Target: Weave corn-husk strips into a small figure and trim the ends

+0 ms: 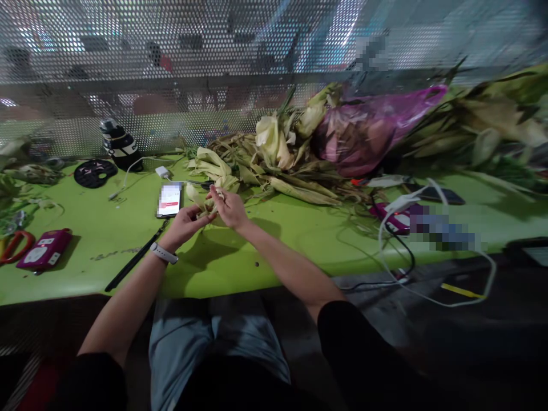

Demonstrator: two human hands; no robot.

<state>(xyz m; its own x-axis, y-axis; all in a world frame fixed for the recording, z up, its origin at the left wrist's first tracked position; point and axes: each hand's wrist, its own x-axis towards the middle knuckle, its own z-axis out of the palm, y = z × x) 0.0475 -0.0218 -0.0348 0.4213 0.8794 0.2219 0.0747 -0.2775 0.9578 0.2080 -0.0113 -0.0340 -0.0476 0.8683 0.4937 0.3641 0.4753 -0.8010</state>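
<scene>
Both my hands meet over the green table [265, 245], working a strip of pale corn husk [197, 200]. My left hand [185, 224], with a white watch on the wrist, pinches the husk from below. My right hand [229, 206] curls its fingers round the husk's upper end. A heap of dry husks [274, 171] lies just behind my hands. A phone [169, 200] with a lit screen lies flat just left of them.
A purple plastic bag [363, 128] sits on more leaves at the back right. White cables [411, 228] trail over the right table edge. A black bottle [120, 145], a dark disc [95, 173], a pink device [43, 250] and red-handled scissors [12, 245] lie left. Perforated metal screen behind.
</scene>
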